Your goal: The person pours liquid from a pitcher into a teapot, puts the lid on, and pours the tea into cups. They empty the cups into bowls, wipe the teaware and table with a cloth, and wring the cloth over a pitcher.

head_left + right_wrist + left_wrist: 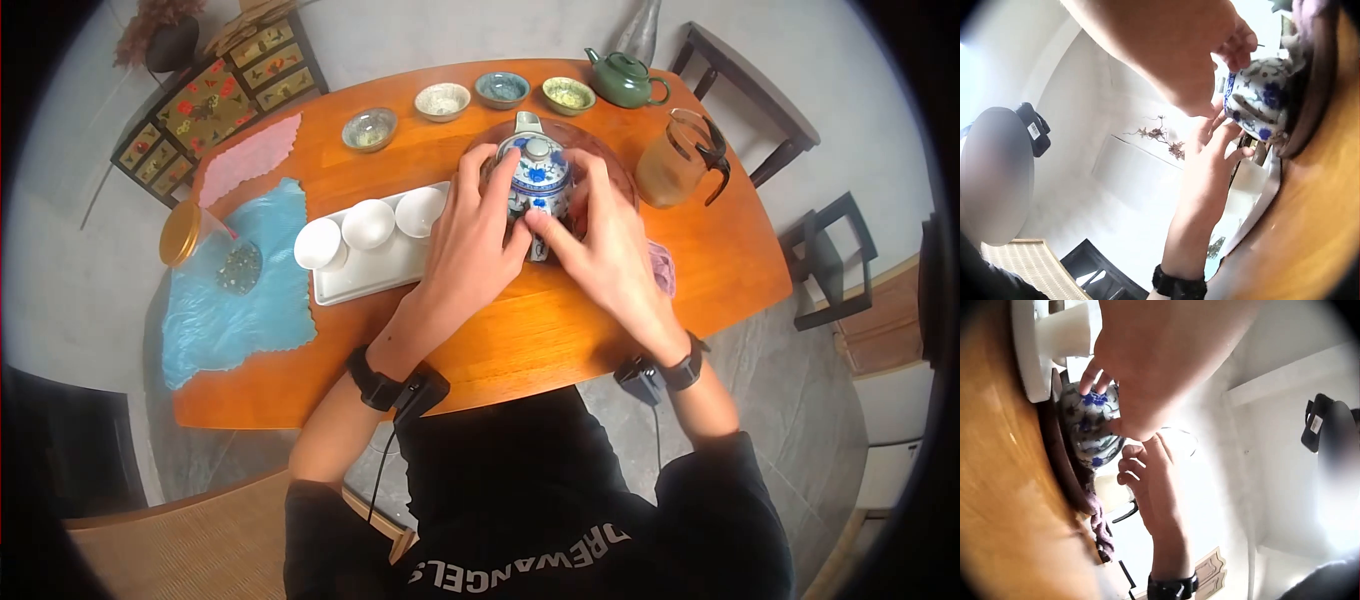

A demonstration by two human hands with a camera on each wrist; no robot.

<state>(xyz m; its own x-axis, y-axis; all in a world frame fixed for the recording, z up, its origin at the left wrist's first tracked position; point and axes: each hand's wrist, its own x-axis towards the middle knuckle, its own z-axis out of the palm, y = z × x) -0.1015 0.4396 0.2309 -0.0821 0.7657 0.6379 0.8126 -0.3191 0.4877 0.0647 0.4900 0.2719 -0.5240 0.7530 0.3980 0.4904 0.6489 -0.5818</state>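
A blue-and-white lidded teapot (537,178) stands upright on a round dark tray (622,168), its spout toward the person. My left hand (470,235) curves round its left side and my right hand (612,240) round its right, thumbs close together at the front. The left wrist view has the left fingers lying against the patterned teapot (1092,428), with the right hand (1159,487) bent beside it. From the right wrist, the left hand (1205,172) touches the teapot's wall (1266,94). The palms hide part of the pot.
Left of the teapot, a white tray (345,286) holds three white cups (368,224). Several small bowls (442,101) and a green teapot (625,80) line the back. A glass pitcher (672,165) is at right; a jar (215,250) lies on blue cloth (240,325) at left.
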